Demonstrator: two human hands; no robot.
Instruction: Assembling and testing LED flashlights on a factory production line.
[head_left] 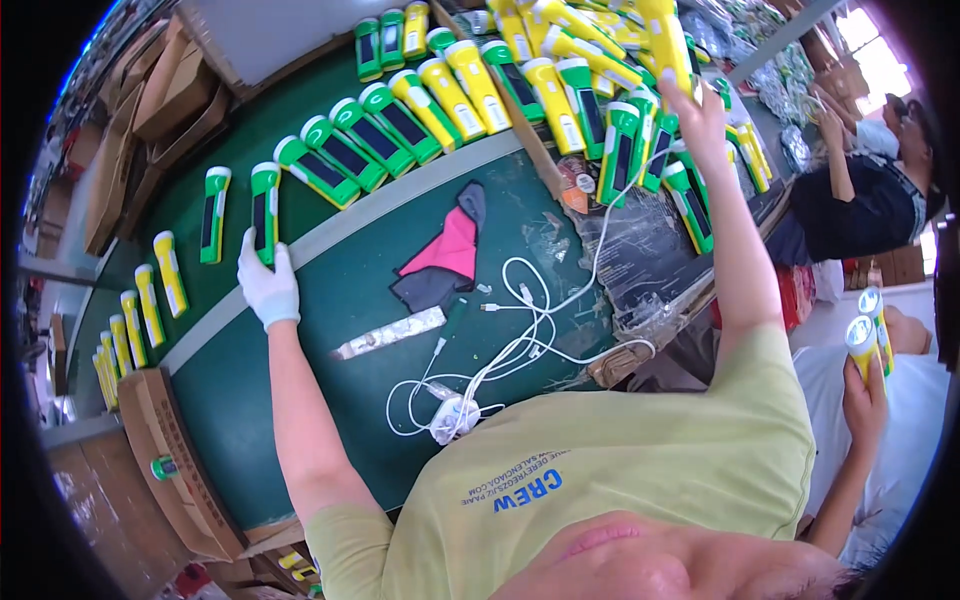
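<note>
Far L, gloved L hand (268,284) has fingers closed on green flashlight (265,212); far R, R hand's (699,118) curled fingers grip yellow flashlight (667,45) nr flashlight pile (580,25).

Green torch (264,200) btm hidden by L grip (269,285), yellow torch (666,40) in R grip (702,118) cut off @ top edge

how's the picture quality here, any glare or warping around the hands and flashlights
Head view: fisheye stretch bows the pale rail and black fills the corners; head view: the window at upper right is washed out white; head view: the left hand and right hand keep readable outlines, but the far-left flashlights look small and lose detail near the rim.
</note>
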